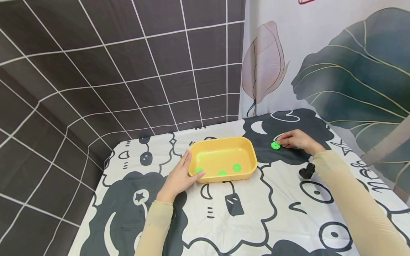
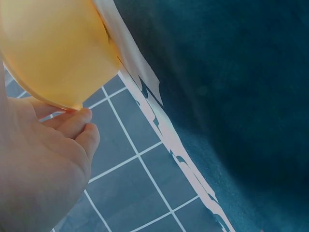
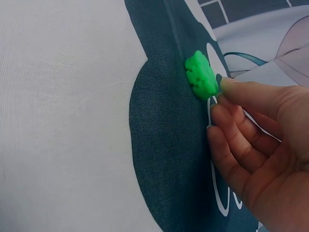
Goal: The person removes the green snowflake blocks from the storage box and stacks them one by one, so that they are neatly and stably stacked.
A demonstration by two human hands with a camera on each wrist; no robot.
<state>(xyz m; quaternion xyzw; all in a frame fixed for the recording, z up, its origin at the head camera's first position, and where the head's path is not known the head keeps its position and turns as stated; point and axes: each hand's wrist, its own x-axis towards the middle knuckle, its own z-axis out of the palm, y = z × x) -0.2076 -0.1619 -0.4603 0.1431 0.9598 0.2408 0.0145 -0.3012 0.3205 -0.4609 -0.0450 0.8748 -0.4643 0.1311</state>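
Observation:
A yellow rectangular basin (image 1: 221,158) with rounded corners stands on the patterned cloth. My left hand (image 1: 178,179) grips its left end, thumb over the near rim and fingers along the outer side; the left wrist view shows the fingers at the edge of the basin (image 2: 58,53). Inside lie green notched discs (image 1: 236,167), three of them visible along the near side. To the right of the basin, my right hand (image 1: 296,138) pinches another green disc (image 3: 201,76) by its edge, over a dark patch of the cloth.
The black-and-white cartoon cloth (image 1: 224,220) covers the work surface. A dark gridded curtain (image 1: 128,71) hangs behind and to the left; a leaf-print curtain (image 1: 352,71) hangs at the back right. A small black object (image 1: 307,171) shows beside the right sleeve.

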